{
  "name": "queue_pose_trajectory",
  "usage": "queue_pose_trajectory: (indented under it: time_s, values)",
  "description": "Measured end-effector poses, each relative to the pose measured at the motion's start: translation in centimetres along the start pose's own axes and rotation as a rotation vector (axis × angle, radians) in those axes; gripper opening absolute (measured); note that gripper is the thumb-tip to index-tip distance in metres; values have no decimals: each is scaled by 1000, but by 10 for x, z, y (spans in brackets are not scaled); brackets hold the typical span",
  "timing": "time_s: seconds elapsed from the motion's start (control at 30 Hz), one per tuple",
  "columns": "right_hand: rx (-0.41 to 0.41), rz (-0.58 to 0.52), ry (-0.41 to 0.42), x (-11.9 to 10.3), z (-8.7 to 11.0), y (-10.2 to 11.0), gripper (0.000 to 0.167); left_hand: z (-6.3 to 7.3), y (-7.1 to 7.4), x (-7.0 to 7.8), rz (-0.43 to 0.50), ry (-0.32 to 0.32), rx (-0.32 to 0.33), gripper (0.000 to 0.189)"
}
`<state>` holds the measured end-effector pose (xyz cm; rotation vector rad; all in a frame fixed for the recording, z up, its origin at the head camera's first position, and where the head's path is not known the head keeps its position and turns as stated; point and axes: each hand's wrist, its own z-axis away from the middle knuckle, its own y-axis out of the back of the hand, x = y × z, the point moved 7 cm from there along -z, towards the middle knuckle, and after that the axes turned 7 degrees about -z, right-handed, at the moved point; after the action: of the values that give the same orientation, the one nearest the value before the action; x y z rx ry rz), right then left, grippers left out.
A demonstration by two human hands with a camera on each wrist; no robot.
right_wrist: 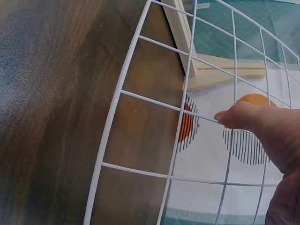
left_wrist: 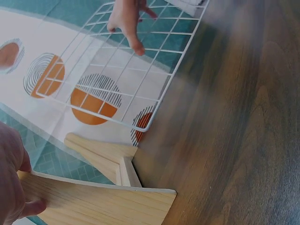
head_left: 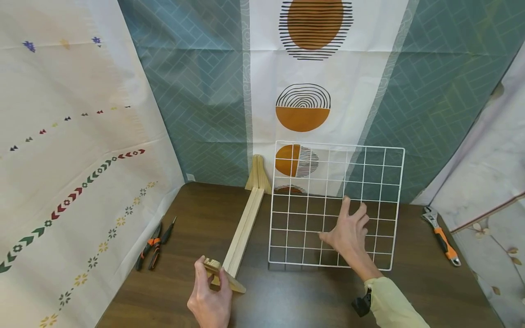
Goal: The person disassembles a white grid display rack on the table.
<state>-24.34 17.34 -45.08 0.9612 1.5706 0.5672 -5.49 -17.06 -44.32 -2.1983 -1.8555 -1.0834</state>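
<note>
A pale wooden stand lies along the table: a long rail [head_left: 243, 234] joins a near foot [head_left: 234, 284] to a far foot [head_left: 257, 175]. My left hand [head_left: 210, 296] pinches the top of the near foot between thumb and fingers. In the left wrist view, the foot's broad face [left_wrist: 108, 204] fills the lower left. Right of the stand, my right hand [head_left: 348, 232] grips a white wire grid panel [head_left: 303, 264] by its inner wires, fingers spread and bent. The panel stands steeply tilted; whether its lower edge touches the table cannot be told. The right thumb [right_wrist: 243, 117] presses a wire.
Pliers [head_left: 151, 248] with orange-and-black handles and a thin black tool [head_left: 168, 231] lie at the table's left side. An adjustable wrench [head_left: 442, 237] lies near the right edge. Patterned cloth [head_left: 197, 91] hangs behind the brown table [head_left: 287, 300] and along both sides.
</note>
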Motion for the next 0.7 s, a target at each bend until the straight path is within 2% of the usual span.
queue_pose_trajectory:
  time_s: [0.47, 0.7]
  values:
    - [-34, 24, -8, 1, 3, -12, 134, 4, -3, 5, -2, 18, -53, 53]
    - [-69, 30, -28, 6, 1, -17, 133, 4, -2, 7, 6, 8, -39, 55]
